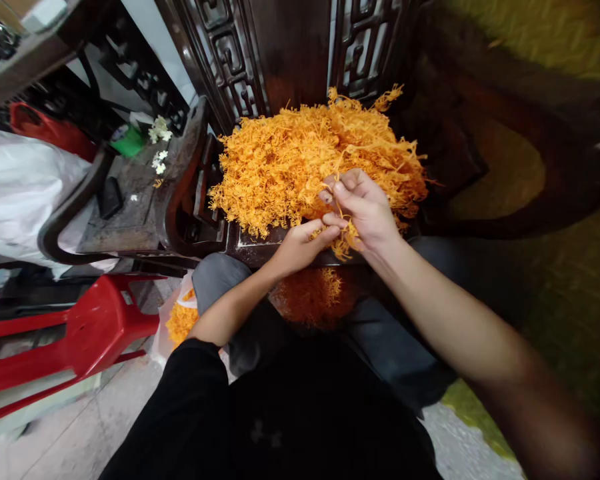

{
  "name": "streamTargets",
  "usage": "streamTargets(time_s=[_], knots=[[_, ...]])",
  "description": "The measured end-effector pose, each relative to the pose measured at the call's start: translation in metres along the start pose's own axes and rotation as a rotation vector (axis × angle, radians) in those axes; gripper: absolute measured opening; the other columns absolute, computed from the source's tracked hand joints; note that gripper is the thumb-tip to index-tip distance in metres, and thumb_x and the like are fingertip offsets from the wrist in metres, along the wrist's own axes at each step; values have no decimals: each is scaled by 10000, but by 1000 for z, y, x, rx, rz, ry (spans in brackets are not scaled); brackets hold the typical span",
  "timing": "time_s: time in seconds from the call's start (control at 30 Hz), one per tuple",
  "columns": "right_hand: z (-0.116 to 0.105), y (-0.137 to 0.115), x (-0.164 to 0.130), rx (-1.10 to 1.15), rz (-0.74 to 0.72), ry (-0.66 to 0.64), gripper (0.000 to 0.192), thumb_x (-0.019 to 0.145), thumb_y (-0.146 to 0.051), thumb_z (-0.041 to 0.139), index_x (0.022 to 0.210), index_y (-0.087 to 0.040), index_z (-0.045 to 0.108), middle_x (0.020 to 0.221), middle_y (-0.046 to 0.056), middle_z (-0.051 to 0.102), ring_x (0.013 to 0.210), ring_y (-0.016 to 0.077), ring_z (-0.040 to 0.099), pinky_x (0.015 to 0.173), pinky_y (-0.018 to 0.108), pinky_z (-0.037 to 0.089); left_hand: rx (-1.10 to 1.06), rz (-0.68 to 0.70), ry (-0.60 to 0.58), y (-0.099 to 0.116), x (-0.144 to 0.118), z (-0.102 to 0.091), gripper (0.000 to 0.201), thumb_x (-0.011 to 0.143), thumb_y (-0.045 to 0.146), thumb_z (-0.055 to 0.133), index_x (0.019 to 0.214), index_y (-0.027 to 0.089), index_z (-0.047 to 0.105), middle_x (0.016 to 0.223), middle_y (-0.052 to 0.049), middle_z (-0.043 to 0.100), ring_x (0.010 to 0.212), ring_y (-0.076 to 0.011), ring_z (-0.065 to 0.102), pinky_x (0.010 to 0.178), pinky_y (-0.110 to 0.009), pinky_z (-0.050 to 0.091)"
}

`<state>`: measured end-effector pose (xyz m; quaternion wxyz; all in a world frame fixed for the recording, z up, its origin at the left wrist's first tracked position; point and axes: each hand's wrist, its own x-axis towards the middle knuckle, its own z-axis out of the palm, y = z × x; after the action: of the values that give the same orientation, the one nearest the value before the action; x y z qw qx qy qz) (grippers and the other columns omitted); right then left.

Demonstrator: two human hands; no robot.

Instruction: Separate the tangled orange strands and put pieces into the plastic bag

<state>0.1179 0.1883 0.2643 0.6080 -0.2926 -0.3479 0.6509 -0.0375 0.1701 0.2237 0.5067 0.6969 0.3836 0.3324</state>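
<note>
A big heap of orange, stringy dried strands (310, 160) lies on the dark carved wooden seat (260, 250) directly ahead of us. Our right hand (363, 210) is nearer, its fingers closed on a small tuft of strands (344, 243) at the heap's near edge. Our left hand (300, 245) pinches the same tuft from below-left. The strands' axis is too tangled to read; our fingertips are partly hidden.

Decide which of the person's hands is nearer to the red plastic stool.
Left. The left hand is at the front edge of the orange strand pile, on the side toward the red plastic stool. The right hand lies farther from it, fingers pinching strands.
</note>
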Motion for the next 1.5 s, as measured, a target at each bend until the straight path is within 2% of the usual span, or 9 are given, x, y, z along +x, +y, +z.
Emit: streamTargets(time_s=[0.17,0.37,0.57,0.67,0.8,0.97,1.27,1.4,1.5], knots=[[-2,6,1,-81,-39,-76,526,825,-473,858,911,-282,375,763,-33,482,541,105,367,430,238,198,147,88,46,6,-2,2,540,1037,652,513,776,188,601,750,0,575,741,-136,535,736,-281,441],[3,-9,-6,-43,159,-93,431,883,-360,778,960,-299,358,598,-98,368,451,89,197,428,241,129,133,204,215,8,-4,-3,582,1031,592,577,617,186,521,628,12,490,624,-116,468,653,-288,404],[-24,-40,-1,-21,134,69,416,816,-189,739,883,-288,340,575,-103,312,456,80,120,479,272,45,-307,23,817,-8,8,-56,502,932,580,707,651,179,598,549,40,490,439,-61,368,445,-228,241],[-35,-45,4,10,47,199,377,826,-164,709,859,-289,355,588,-85,332,471,94,131,503,306,50,-373,-88,651,-9,6,-67,335,913,461,715,848,134,744,637,-14,645,418,-53,394,422,-220,220],[-26,-34,3,14,-55,111,400,846,-312,788,890,-307,391,612,-76,360,467,113,160,487,307,71,-376,-192,343,-1,0,-43,437,903,386,679,1261,145,749,881,-67,780,443,-53,402,428,-218,265],[-8,-9,-2,28,-172,68,442,853,-394,833,916,-312,403,612,-76,393,450,113,219,442,272,107,-242,-330,46,8,-4,-15,482,878,620,743,1004,158,802,654,23,592,510,-60,385,502,-221,286],[-57,-30,28,40,-444,433,551,746,-284,822,791,-267,273,598,-93,260,496,88,74,467,259,37,-276,-240,-128,36,-24,-12,465,911,549,737,687,175,574,597,40,531,507,-51,408,498,-220,285],[-59,-25,30,24,-350,363,550,742,-363,837,812,-281,298,582,-96,254,500,105,55,493,298,13,-466,-407,-110,22,-16,-13,292,911,464,650,811,208,550,581,12,632,412,-69,464,398,-209,182],[-39,-14,22,10,-233,257,549,712,-423,874,835,-297,354,583,-84,282,502,116,87,490,305,32,-542,-406,-6,12,-6,-15,221,836,374,651,820,202,514,867,-62,771,488,-78,589,370,-203,132]])
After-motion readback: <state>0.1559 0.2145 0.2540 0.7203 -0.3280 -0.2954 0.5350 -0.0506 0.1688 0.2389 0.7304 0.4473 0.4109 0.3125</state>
